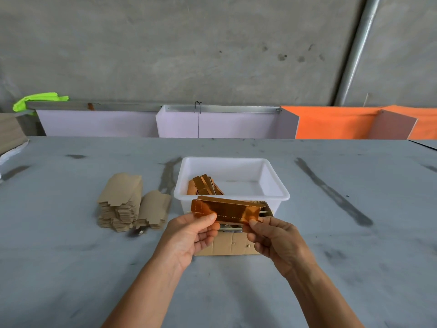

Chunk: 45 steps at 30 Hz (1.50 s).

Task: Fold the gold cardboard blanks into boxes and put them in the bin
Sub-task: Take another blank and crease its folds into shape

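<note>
A shiny gold cardboard blank [228,210], partly folded, is held up just in front of the white plastic bin [274,197]. My left hand [191,235] pinches its left end with thumb on top. My right hand [275,239] pinches its lower right corner. Inside the bin lie a few folded gold boxes [204,185], at its left side. Two stacks of flat blanks [120,202], brown side up, stand on the table left of the bin.
A piece of corrugated cardboard [230,243] lies on the grey table under my hands, with some small items half hidden on it. White and orange panels [331,123] line the table's far edge. A stack of boards [10,132] sits at far left.
</note>
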Each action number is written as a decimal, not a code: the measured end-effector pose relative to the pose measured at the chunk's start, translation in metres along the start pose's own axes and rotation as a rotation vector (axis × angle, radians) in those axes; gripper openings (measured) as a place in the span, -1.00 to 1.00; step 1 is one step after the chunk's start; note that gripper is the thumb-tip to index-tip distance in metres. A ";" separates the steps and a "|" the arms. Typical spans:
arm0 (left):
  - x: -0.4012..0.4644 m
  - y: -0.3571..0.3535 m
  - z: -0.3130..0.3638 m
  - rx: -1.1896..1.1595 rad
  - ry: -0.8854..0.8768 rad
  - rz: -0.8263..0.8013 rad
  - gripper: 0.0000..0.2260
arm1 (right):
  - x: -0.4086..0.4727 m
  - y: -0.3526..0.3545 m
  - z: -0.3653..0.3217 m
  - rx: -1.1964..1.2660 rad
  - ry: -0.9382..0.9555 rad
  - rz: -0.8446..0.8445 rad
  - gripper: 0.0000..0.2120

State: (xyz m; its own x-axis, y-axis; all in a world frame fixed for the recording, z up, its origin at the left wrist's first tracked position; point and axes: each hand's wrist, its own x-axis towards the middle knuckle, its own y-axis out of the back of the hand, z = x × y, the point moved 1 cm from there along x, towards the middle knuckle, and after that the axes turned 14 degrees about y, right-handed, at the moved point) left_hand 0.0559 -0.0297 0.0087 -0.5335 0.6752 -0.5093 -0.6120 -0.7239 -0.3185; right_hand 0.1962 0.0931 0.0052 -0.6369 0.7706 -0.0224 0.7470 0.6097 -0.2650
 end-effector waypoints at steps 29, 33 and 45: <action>0.003 -0.005 -0.010 0.062 -0.415 0.246 -0.79 | 0.002 -0.015 0.012 -0.043 0.153 0.194 -0.79; 0.006 -0.014 -0.019 -0.119 -0.420 0.304 -0.63 | 0.004 -0.021 0.017 -0.014 0.182 0.246 -0.68; 0.016 -0.029 -0.033 -0.208 -0.300 0.294 -0.84 | 0.006 -0.025 0.031 0.084 0.095 0.282 -0.59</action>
State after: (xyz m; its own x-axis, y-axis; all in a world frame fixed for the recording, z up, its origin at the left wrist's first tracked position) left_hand 0.0848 -0.0030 -0.0166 -0.8307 0.4265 -0.3579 -0.2963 -0.8828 -0.3645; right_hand 0.1676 0.0764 -0.0186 -0.3832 0.9235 -0.0175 0.8708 0.3549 -0.3401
